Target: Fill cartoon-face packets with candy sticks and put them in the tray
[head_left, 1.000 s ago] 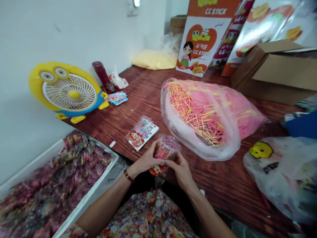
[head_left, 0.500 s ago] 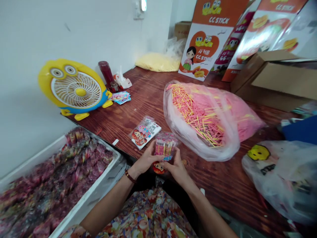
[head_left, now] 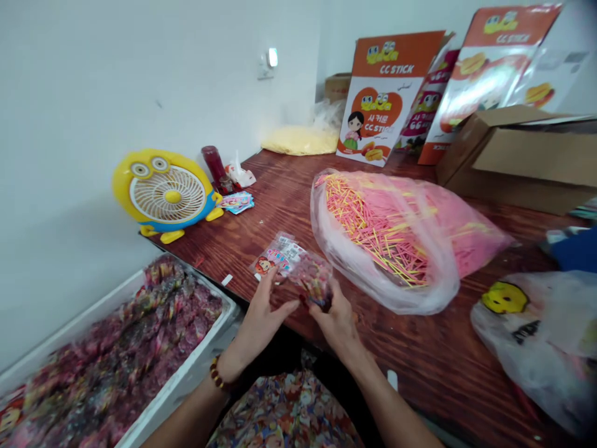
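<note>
My right hand (head_left: 337, 320) is closed on a clear plastic packet of pink and yellow sticks (head_left: 310, 276), held tilted over the table's front edge. My left hand (head_left: 261, 320) is beside it, thumb and fingers apart, with nothing gripped. Its fingertips are close to a stack of flat printed bags (head_left: 275, 252) lying on the table; the packet hides part of that stack. Behind the packet, a large open plastic bag (head_left: 410, 297) is full of loose pink and yellow sticks (head_left: 368, 224).
A white tray (head_left: 153, 379) of filled packets stands at the lower left. On the wooden table (head_left: 280, 205) are a yellow fan (head_left: 172, 196), a dark red jar (head_left: 213, 165), an open cardboard box (head_left: 532, 155), printed cartons (head_left: 373, 118) and a white plastic bag (head_left: 536, 336).
Both hands held the packet before; the left has let go and opened. The packet has turned in my right hand, its printed side no longer facing me. The camera view has shifted.
</note>
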